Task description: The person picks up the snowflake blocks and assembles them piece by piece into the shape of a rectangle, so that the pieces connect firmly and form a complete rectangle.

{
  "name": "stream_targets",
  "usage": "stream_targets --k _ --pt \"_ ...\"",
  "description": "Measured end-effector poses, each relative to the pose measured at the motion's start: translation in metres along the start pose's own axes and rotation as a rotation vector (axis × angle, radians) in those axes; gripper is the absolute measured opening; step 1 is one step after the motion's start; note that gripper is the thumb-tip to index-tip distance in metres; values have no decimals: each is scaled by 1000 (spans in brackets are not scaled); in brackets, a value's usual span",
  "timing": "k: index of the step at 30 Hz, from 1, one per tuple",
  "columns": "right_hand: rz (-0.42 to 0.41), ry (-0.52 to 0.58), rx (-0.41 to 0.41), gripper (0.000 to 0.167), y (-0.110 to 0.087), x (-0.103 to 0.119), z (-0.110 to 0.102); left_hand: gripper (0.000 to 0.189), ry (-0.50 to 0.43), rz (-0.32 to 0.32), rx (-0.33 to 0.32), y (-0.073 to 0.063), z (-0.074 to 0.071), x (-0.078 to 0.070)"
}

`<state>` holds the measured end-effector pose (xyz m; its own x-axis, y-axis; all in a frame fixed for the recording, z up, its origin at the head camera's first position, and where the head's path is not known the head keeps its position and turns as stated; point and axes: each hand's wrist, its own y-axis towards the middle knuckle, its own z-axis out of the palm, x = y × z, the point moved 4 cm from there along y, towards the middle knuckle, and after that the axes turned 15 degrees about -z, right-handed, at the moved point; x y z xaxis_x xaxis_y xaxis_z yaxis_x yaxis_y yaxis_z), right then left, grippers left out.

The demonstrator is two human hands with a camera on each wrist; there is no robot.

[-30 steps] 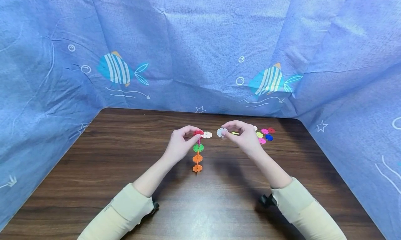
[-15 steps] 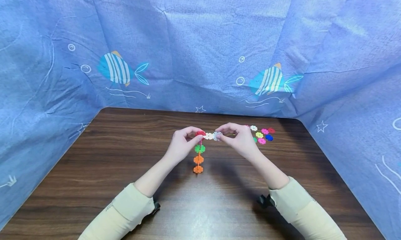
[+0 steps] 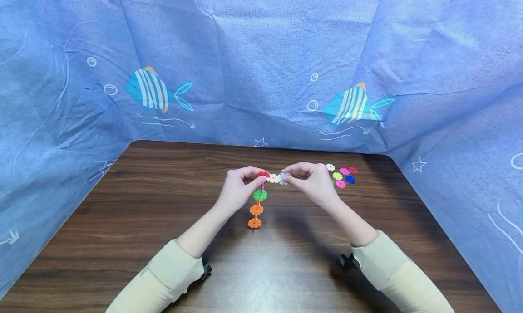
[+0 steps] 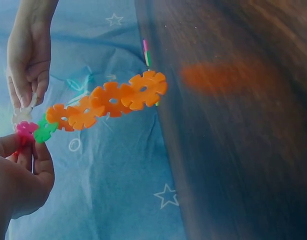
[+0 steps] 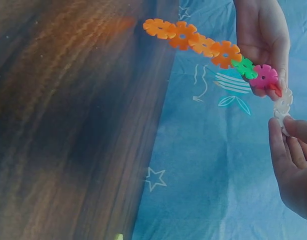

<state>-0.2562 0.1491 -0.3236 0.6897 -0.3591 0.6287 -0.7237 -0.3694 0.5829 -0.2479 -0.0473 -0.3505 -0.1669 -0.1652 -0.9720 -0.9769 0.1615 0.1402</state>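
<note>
My left hand (image 3: 241, 188) pinches a red notched snowflake disc (image 3: 263, 173) at the top of a chain of interlocked plastic discs. Below it hang a pink disc (image 4: 26, 129), a green disc (image 3: 259, 195) and several orange discs (image 3: 256, 209). A white disc (image 3: 273, 178) sticks out sideways from the red one. At its right edge, my right hand (image 3: 313, 182) pinches a pale, whitish disc (image 3: 283, 178) between thumb and fingers. The two pale discs meet edge to edge; how deep their slots interlock cannot be told. Fingers partly cover the red and pale discs.
Loose discs lie flat beyond my right hand, among them a blue disc (image 3: 350, 179), a yellow disc (image 3: 337, 176) and a white disc (image 3: 330, 167). The brown wooden table (image 3: 171, 190) ends at a blue fish-print cloth (image 3: 253, 77) behind.
My right hand has moved left, bringing the pale disc from apart to against the white disc. My left hand has shifted slightly right, and the hanging chain's lower end has swung slightly left.
</note>
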Motion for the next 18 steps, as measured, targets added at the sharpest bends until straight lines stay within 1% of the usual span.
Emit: stream_targets --k 4,7,11,14,18 --pt "28 58 -6 14 -4 -2 3 13 -1 -11 5 -1 2 1" --pt "21 87 -2 14 -5 1 5 12 17 -1 -11 0 3 3" --pt "17 69 5 14 -5 4 5 11 46 10 -38 2 3 6" --pt "22 55 6 14 -4 3 6 11 60 2 -41 2 3 6" --pt "-6 42 16 17 -4 1 5 11 70 -8 -38 0 4 5"
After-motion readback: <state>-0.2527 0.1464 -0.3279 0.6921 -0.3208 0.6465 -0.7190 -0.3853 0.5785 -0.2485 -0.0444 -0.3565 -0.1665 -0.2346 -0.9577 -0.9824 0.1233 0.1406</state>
